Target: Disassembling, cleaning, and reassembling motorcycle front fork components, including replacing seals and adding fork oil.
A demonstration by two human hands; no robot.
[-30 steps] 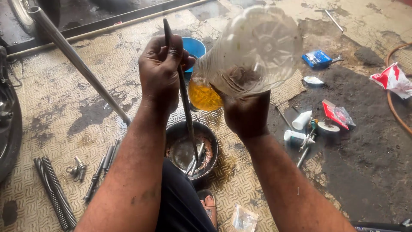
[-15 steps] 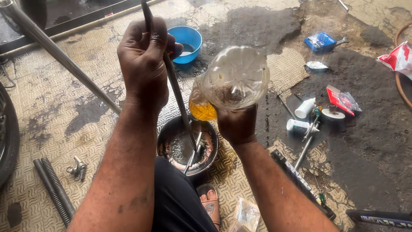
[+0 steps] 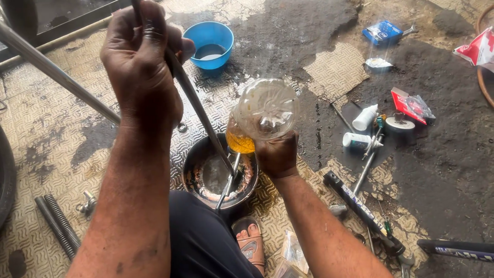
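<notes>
left hand (image 3: 141,62): grip clamped on rod (image 3: 198,110), held steeply tilted, lower end down in pan (image 3: 193,159)
right hand (image 3: 278,154): grip wrapped round bottle (image 3: 265,110), tipped mouth-down toward rod's lower part, amber oil pooled at low end
pan: on floor (image 3: 62,118) between the forearms, oily residue inside, probably a second rod lying in it
bowl (image 3: 208,44): blue, beyond pan
springs (image 3: 56,224): floor, far left
</notes>
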